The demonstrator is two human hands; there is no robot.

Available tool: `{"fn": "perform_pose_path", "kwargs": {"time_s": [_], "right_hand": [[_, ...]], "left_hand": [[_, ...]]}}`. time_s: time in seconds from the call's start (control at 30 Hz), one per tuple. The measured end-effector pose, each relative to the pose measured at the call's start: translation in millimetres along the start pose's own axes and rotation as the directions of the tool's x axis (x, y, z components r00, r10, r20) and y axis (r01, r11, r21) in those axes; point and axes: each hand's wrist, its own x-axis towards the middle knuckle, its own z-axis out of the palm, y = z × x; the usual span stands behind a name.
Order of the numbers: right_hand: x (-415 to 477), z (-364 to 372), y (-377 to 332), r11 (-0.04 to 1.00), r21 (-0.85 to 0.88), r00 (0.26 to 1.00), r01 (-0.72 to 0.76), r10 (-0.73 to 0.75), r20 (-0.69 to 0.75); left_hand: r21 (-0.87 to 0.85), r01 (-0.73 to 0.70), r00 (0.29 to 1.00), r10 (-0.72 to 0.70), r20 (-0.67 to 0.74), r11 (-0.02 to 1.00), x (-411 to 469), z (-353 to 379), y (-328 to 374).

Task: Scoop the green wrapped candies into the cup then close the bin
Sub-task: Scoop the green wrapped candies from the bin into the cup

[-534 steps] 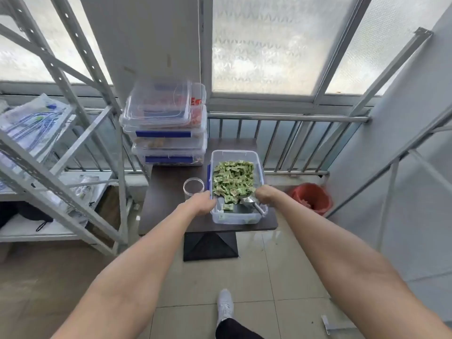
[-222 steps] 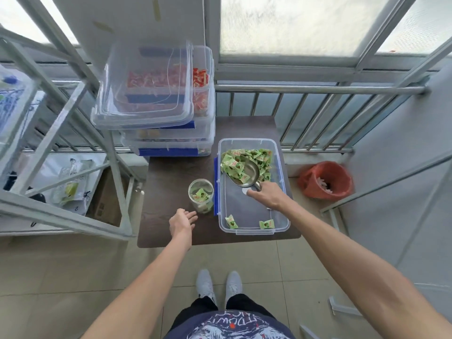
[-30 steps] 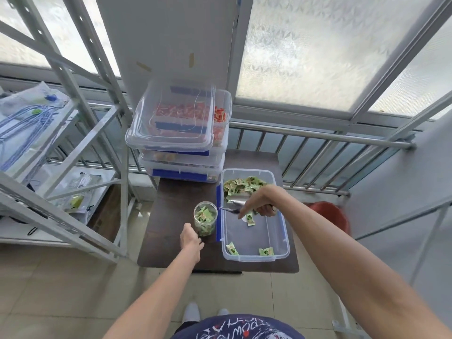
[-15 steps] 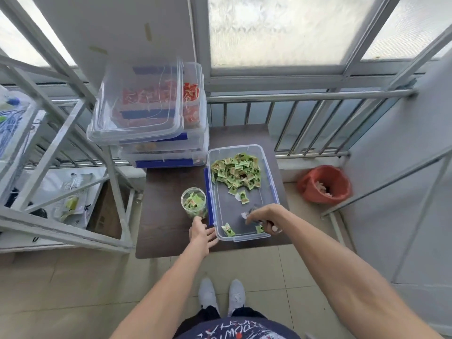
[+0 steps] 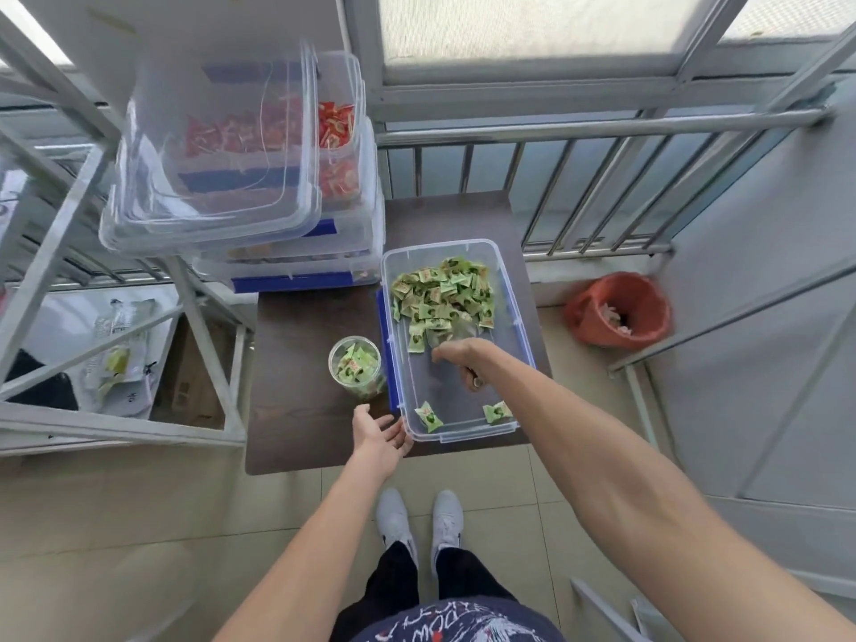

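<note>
Here the right hand (image 5: 458, 361) is closed round a metal scoop (image 5: 451, 338) inside the open bin (image 5: 521, 335), at the heap of green candies (image 5: 442, 294) by the counter's (image 5: 296, 428) far edge. The left hand (image 5: 377, 433), fingers spread, touches the bin's near-left corner. The cup (image 5: 355, 367), part-filled, stands just left; stacked clear bins (image 5: 241, 178) crowd the far-left corner.

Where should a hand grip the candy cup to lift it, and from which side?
Grip the cup around its round clear wall, coming from its left or near side. It stands upright, filled with candies, so a top grip is poor. The bin crowds its right; the open left hand is nearest.
</note>
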Motion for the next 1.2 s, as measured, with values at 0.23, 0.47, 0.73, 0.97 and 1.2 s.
{"fn": "perform_pose_path", "kwargs": {"time_s": [0.23,0.47,0.73,0.97,1.2], "right_hand": [[30.6,1.4,-32.8,0.98,0.127,0.979,0.154,-0.134,-0.152],[53.0,13.8,-36.5,0.95,0.201,0.921,0.237,-0.154,-0.357],[54.4,17.9,-11.7,0.942,0.117,0.838,0.316,-0.219,-0.499],[28.3,21.6,5.4,0.931,0.08,0.797,0.356,-0.258,-0.546],[-4.6,19.8,19.4,0.9,0.017,0.745,0.437,-0.351,-0.567]], "left_hand": [[-0.085,0.04,0.999,-0.043,-0.026,0.996,13.5,-4.1,-2.7],[-0.074,0.04,0.999,-0.042,-0.031,0.996,25.3,-10.4,1.1],[-0.046,0.018,0.999,-0.019,-0.029,0.999,35.8,-11.7,3.5],[0.107,-0.019,0.999,0.022,-0.023,0.994,27.6,-13.6,17.0],[0.147,-0.078,0.994,0.088,-0.061,0.986,14.9,-34.0,36.7]]}}
